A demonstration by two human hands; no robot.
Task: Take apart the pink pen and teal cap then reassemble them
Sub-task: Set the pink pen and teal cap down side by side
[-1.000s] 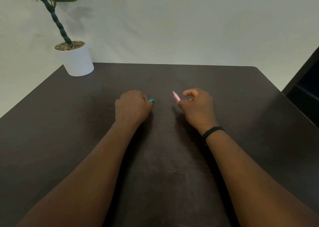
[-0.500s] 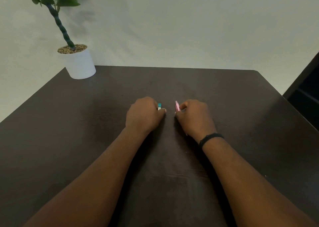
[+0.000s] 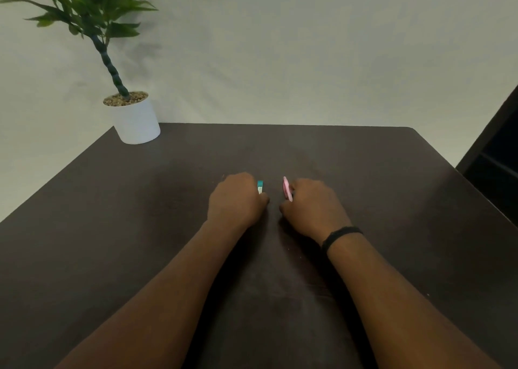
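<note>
Gripping the cap in the left hand and the pen in the right hand, apart over the table; hands sit closer together than a second ago.

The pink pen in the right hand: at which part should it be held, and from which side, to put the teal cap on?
Hold the pink pen by its lower barrel from the right, as the right hand does now. This probably suits best: its free end sticks up clear of the fingers, beside the teal cap in the left hand, apart from it.
</note>
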